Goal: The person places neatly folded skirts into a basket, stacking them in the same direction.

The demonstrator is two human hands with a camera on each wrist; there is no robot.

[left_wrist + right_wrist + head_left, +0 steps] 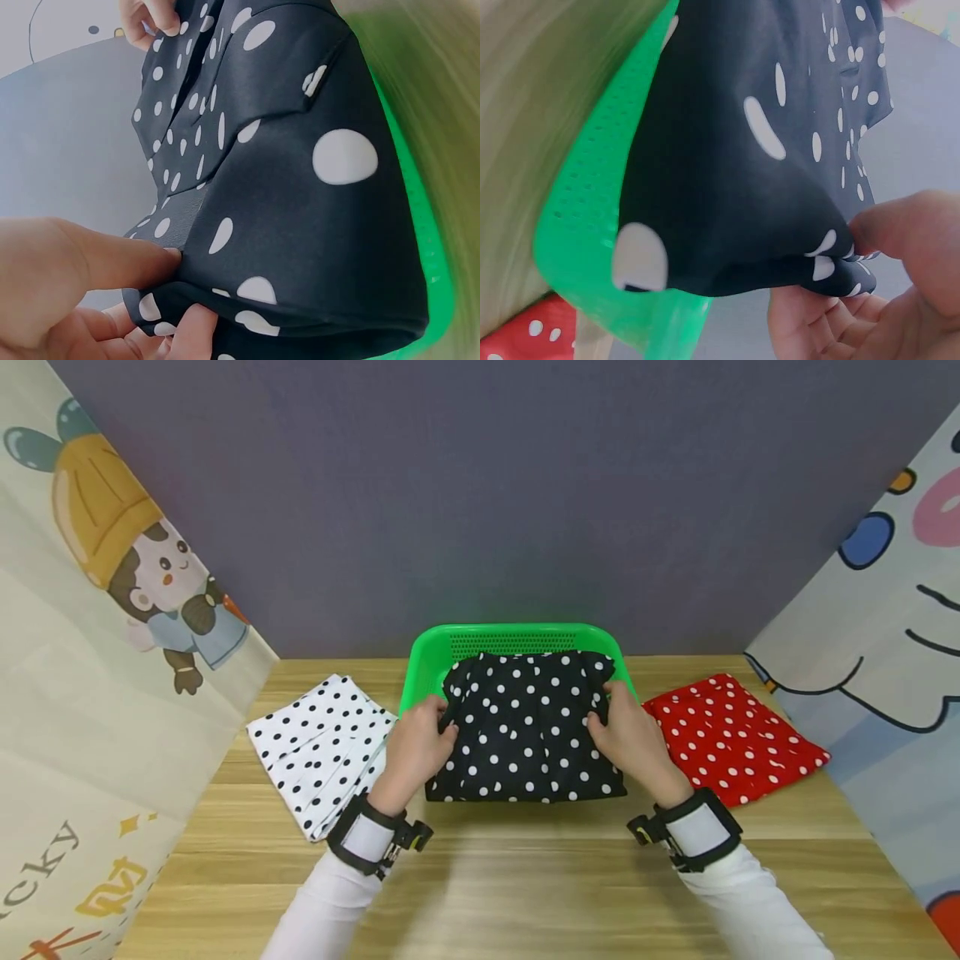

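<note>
A folded black cloth with white dots (525, 727) hangs over the green basket (423, 660), covering most of it. At the cloth's left edge my left hand (416, 743) pinches the fabric between thumb and fingers. My right hand (633, 731) grips the opposite edge the same way. In the left wrist view the thumb presses on top of the black cloth (300, 187) with fingertips below. The right wrist view shows the thumb and fingers of the right hand (907, 277) closed on the fabric, beside the basket's perforated wall (592, 195).
Left of the basket, a folded white cloth with black dots (322, 743) lies on the wooden table (510, 893). On the right lies a red cloth with white dots (735, 739). A grey panel (495, 502) stands behind, with printed curtains on both sides.
</note>
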